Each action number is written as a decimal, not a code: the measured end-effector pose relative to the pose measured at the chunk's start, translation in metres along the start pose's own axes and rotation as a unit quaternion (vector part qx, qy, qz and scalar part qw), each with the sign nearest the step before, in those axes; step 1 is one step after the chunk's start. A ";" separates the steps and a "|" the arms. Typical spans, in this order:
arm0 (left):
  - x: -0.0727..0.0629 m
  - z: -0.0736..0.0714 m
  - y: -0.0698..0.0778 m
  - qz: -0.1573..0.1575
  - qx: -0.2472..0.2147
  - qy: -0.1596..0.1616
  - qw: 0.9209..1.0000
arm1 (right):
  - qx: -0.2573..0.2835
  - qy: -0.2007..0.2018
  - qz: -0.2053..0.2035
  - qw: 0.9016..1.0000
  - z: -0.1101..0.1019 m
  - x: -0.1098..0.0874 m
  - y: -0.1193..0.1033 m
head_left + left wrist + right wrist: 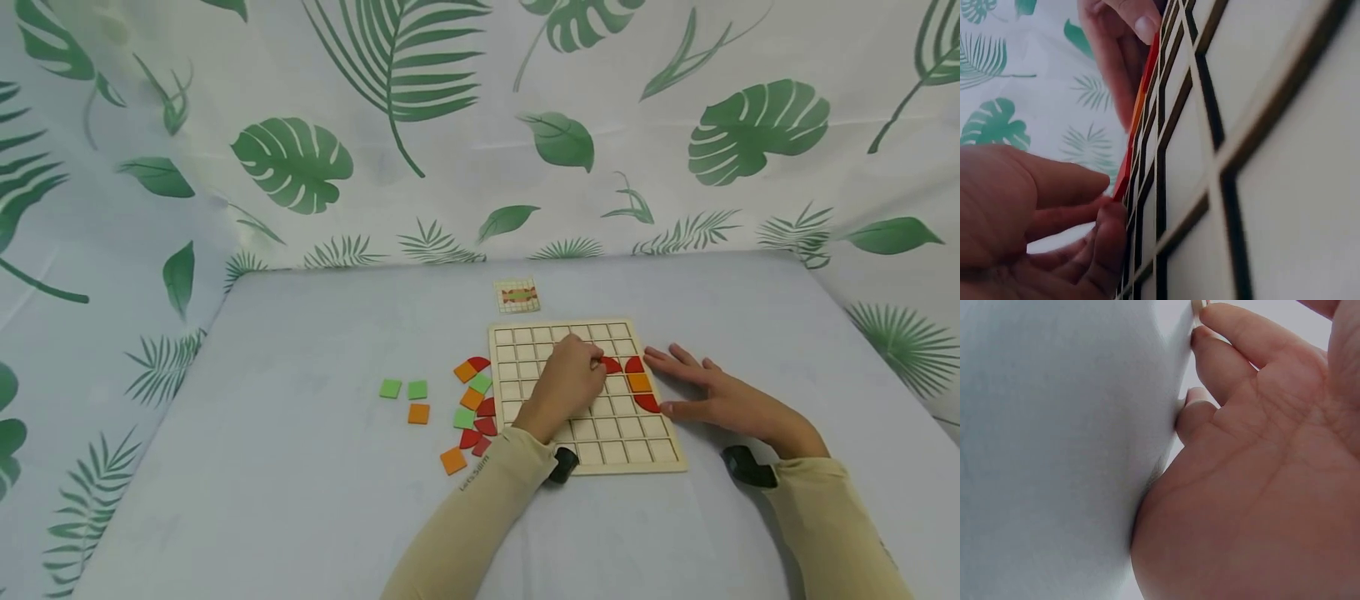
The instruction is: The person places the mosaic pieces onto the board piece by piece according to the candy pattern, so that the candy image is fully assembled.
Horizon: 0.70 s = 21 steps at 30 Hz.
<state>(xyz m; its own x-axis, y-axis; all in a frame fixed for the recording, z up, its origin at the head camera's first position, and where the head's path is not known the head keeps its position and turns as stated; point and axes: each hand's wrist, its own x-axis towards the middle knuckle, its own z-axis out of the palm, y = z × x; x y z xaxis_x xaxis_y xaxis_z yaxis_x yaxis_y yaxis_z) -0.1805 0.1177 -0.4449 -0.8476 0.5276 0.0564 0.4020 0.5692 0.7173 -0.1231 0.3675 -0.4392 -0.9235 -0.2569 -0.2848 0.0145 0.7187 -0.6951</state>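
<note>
A wooden grid board [622, 429] lies on the table with square cells. Over its upper middle, my left hand [566, 387] has its fingertips at a red quarter-round tile [611, 365]; in the left wrist view the thumb and fingers pinch this red tile [1124, 177] close to the grid. Along the board's right edge sit a red tile [633, 364], an orange square tile [639, 382] and a red quarter-round tile [647, 403] in a column. My right hand [716, 400] rests on the table with fingers extended, fingertips at the board's right edge.
Left of the board lie loose tiles: several red ones [486, 407], orange squares [453, 460] and green squares [390, 388]. Some touch or overlap the board's left edge. Behind the board is a small pattern card [517, 295]. A leaf-print cloth [465, 183] hangs at the back.
</note>
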 end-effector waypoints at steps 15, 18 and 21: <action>0.000 -0.008 -0.008 0.022 -0.010 -0.034 0.999 | 0.000 -0.001 0.001 1.000 0.001 0.000 0.002; 0.000 -0.009 -0.006 0.019 0.003 -0.042 0.999 | -0.001 0.000 0.001 1.000 0.001 0.000 0.001; -0.002 -0.014 -0.006 0.017 -0.003 -0.056 0.998 | -0.003 0.001 0.000 1.000 0.001 0.000 0.001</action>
<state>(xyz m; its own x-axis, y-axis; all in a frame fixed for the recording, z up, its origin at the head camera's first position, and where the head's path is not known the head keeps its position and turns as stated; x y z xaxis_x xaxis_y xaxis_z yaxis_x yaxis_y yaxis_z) -0.1863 0.1045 -0.4402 -0.7889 0.6145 0.0025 0.4275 0.5459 0.7206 -0.1227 0.3674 -0.4409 -0.9246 -0.2543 -0.2835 0.0133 0.7223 -0.6915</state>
